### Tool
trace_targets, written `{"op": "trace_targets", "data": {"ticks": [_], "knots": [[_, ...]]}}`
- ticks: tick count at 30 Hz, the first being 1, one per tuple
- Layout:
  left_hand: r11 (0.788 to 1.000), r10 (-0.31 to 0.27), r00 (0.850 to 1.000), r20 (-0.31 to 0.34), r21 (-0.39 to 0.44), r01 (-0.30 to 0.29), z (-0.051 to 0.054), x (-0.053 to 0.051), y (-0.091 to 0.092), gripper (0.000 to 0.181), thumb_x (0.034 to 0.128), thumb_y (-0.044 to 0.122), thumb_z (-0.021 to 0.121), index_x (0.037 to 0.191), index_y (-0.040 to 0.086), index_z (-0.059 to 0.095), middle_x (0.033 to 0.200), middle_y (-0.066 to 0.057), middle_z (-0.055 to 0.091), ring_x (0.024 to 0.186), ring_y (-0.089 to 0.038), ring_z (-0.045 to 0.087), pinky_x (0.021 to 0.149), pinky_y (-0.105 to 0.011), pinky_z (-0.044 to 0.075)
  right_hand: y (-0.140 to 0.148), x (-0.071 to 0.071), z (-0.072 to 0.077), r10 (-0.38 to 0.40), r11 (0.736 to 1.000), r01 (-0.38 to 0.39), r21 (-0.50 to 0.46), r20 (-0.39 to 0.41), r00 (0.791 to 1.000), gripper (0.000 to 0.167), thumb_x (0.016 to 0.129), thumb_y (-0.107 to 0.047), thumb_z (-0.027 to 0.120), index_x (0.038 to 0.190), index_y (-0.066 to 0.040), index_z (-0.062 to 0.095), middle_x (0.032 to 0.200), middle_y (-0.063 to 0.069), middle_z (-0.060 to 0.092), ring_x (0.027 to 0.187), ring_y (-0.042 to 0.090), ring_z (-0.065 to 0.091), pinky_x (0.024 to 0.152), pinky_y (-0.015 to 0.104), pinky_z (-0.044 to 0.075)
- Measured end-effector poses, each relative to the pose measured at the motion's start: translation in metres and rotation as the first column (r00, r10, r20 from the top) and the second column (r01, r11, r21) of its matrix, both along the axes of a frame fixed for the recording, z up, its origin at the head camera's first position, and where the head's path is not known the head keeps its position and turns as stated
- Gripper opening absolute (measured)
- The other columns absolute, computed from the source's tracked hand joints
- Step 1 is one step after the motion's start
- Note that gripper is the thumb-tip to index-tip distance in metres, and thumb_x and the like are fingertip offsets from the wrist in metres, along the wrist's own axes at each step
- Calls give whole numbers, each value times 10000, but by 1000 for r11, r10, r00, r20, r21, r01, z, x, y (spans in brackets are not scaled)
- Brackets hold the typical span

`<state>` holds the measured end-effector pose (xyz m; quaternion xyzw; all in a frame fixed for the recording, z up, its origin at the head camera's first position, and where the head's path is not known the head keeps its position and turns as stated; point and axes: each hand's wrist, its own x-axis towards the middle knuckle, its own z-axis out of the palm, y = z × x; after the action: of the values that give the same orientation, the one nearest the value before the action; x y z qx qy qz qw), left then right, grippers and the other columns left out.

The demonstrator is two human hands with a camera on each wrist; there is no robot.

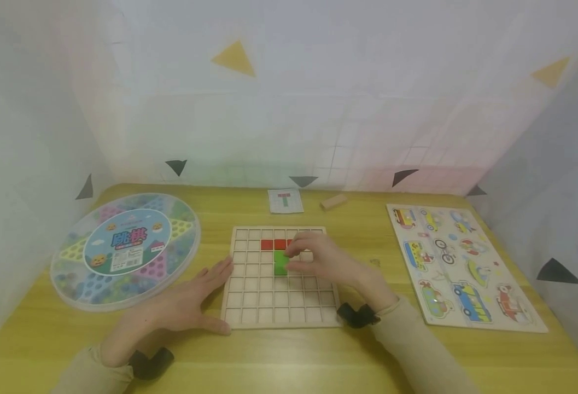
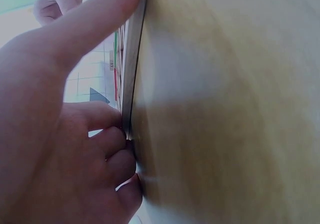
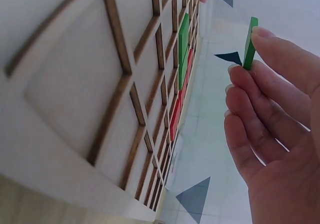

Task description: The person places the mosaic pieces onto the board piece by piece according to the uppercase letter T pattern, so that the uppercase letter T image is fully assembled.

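Note:
A wooden grid board (image 1: 265,314) lies on the table. Near its top sits a row of red square tiles (image 1: 267,244), partly covered by my right hand. Green tiles (image 3: 183,39) are set in the column below the red row. Above the board, my right hand (image 1: 325,257) pinches a loose green tile (image 3: 250,43) between thumb and index finger, the other fingers bent alongside. My left hand (image 1: 182,303) rests at the board's left side. Its thumb touches the lower left corner and its fingertips the left edge, as the left wrist view also shows.
Behind the board lie a small card (image 1: 286,209) with a red and green T pattern and a small wooden block (image 1: 334,202). A round Chinese checkers box (image 1: 126,249) stands at left. To the right is a vehicle picture puzzle (image 1: 466,268). Patterned cloth (image 1: 289,120) hangs behind.

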<state>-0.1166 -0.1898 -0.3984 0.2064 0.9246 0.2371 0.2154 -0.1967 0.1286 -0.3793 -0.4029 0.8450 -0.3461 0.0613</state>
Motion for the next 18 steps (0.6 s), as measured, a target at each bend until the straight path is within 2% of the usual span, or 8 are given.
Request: {"op": "trace_targets", "data": {"ticks": [6, 13, 18], "knots": [[1000, -4, 1000, -5, 7, 4, -1, 0, 0, 1208, 709, 717, 736, 1620, 227, 112, 1691, 12, -23, 1505, -467, 95, 1205, -609, 175, -3, 1, -4, -4, 1000, 4, -9, 4, 1000, 171, 886, -186, 773, 1039, -113, 756, 961, -36, 662, 937, 268, 620, 838, 415, 552], [1000, -3, 1000, -2, 4, 3, 0, 0, 0, 1205, 711, 718, 735, 1620, 231, 113, 1691, 19, -24, 1505, -470, 99, 1200, -618, 186, -5, 1, -9, -7, 1000, 7, -1, -4, 1000, 174, 889, -205, 771, 1038, -115, 753, 979, -30, 670, 931, 223, 603, 826, 384, 548], [1000, -6, 1000, -1, 10, 6, 0, 0, 0, 1192, 720, 707, 737, 1621, 230, 120, 1692, 18, -26, 1504, -475, 101, 1197, -622, 196, -4, 2, -11, -17, 1000, 16, 19, 24, 1000, 173, 903, -217, 756, 1042, -113, 751, 997, -31, 678, 942, 179, 605, 849, 367, 549]]}}
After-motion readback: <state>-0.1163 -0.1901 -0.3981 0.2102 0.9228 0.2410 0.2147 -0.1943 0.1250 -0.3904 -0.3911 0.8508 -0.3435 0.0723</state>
